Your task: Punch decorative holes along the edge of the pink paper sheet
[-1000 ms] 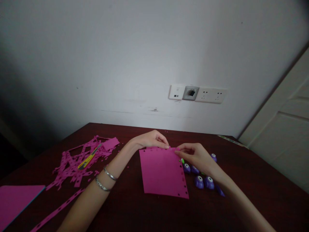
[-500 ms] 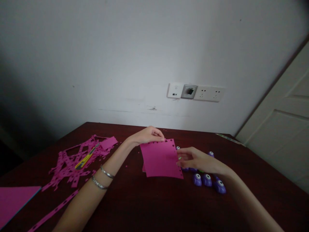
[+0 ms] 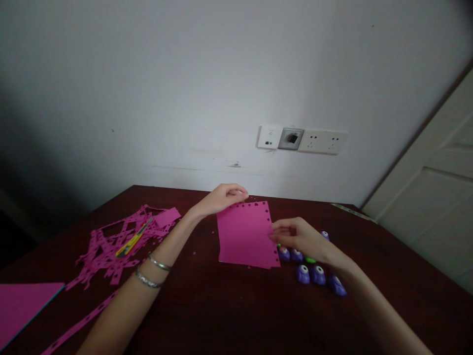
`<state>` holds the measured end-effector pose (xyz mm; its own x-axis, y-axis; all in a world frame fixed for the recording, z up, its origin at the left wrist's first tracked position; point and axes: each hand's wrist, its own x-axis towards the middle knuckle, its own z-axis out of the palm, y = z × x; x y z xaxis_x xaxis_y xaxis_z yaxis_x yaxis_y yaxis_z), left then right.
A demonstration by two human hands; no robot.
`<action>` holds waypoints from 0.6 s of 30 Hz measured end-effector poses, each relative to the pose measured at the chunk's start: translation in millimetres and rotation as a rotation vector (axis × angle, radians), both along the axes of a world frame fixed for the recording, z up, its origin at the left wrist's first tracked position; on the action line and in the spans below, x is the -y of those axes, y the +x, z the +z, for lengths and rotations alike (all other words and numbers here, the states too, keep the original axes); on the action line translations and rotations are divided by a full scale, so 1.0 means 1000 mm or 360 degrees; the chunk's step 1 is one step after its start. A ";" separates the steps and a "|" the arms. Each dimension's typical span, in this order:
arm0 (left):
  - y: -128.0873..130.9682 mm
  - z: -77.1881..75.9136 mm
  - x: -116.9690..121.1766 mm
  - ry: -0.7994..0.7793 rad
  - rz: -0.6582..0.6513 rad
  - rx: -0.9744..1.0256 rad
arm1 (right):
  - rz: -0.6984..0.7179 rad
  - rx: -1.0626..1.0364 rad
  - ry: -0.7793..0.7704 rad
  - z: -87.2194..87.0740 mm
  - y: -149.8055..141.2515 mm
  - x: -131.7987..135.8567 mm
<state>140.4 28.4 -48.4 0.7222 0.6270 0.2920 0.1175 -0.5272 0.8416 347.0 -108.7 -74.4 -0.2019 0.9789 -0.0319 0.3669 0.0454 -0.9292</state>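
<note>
A pink paper sheet point(image 3: 246, 236) with small punched shapes along its top and right edges lies over another pink piece, whose edge barely shows at the lower side. My left hand point(image 3: 225, 198) is at the top edge, thumb and fingertips drawn together along it; the exact contact is hard to see. At the right edge, my right hand point(image 3: 295, 235) pinches the sheet between thumb and fingers. Beneath and beside that hand sit several purple paper punches point(image 3: 318, 275) with white eye-like tops, plus a green part point(image 3: 309, 260) partly hidden by the wrist.
On the left lie a heap of punched pink strips point(image 3: 107, 246) and a yellow utility knife point(image 3: 133, 241). A larger pink sheet point(image 3: 25, 310) is at the near left corner. Tiny pink bits dot the dark red table point(image 3: 236, 310). Wall sockets point(image 3: 321, 142) are behind.
The pink sheet has shifted up and away, now lining up more closely with the piece beneath. My left hand has moved away with its top edge; my right hand has risen slightly.
</note>
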 end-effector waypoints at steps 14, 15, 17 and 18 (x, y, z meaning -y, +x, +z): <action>0.002 -0.039 -0.004 -0.0625 -0.0221 0.0159 | -0.0245 -0.0411 0.0078 0.009 0.012 -0.001; 0.002 -0.038 -0.004 -0.0621 -0.0194 0.0157 | -0.0211 -0.0436 0.0064 0.006 0.012 -0.002; 0.000 -0.034 -0.003 -0.0601 -0.0154 0.0155 | -0.0179 -0.0457 0.0043 0.001 0.013 -0.004; -0.001 -0.032 -0.003 -0.0590 -0.0140 0.0152 | -0.0186 -0.0454 0.0040 -0.001 0.013 -0.005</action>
